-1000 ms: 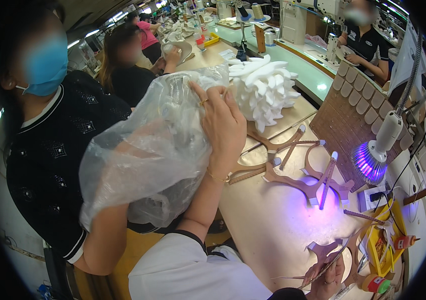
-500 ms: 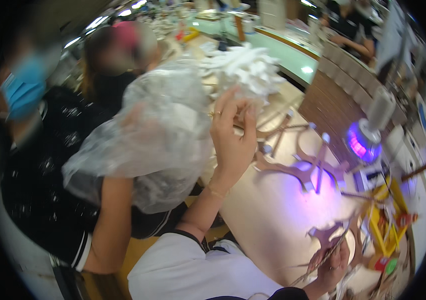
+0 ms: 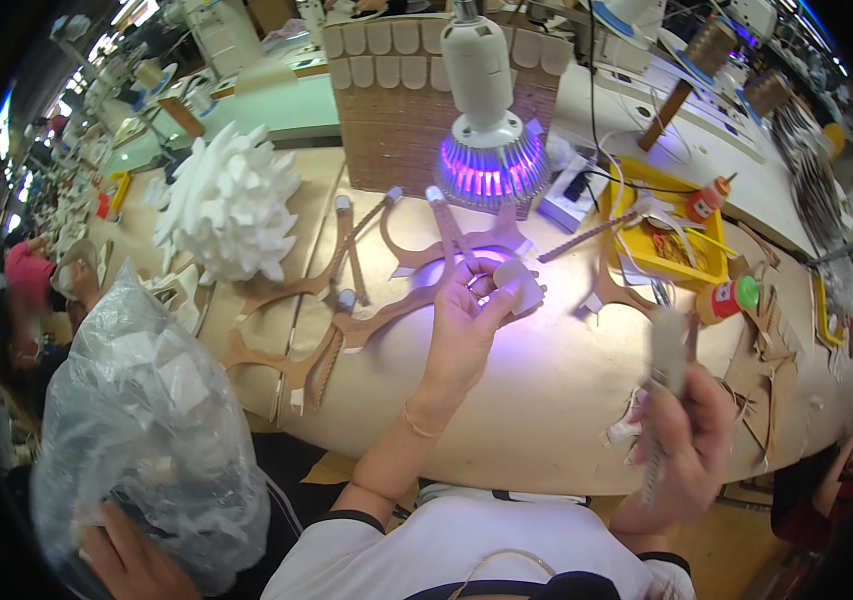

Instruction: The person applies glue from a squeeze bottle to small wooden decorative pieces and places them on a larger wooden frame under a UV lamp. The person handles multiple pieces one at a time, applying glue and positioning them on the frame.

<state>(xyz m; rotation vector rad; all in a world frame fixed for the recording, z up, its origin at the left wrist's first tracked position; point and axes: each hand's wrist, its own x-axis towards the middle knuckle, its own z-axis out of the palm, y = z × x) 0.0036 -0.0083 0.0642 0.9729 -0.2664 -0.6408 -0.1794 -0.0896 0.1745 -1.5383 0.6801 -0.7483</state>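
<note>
My left hand (image 3: 466,318) pinches a small pale piece with a rounded edge (image 3: 514,288) between thumb and fingers, under the purple lamp light. Its shape resembles the rounded tabs (image 3: 406,72) on the brown board. My right hand (image 3: 684,430), at the right near the table's front edge, grips a long, narrow grey-beige object (image 3: 664,365) that stands roughly upright. Motion blurs it, so its kind is unclear. Brown curved strap pieces with braided strips (image 3: 411,300) lie around and beyond my left hand, several with white ends. Another strap piece (image 3: 611,290) lies between the hands.
A lamp (image 3: 491,150) glows purple before the brown board (image 3: 386,130). White spiky foam (image 3: 226,205) sits back left. At right are a yellow tray (image 3: 636,180), a green-capped jar (image 3: 731,298) and brown scraps. Another person's hand (image 3: 131,560) touches a clear plastic bag (image 3: 156,430).
The view has swung right. My left hand has moved from beside the white foam to under the lamp. My right hand has risen with the narrow object. The other person's bag is lower left.
</note>
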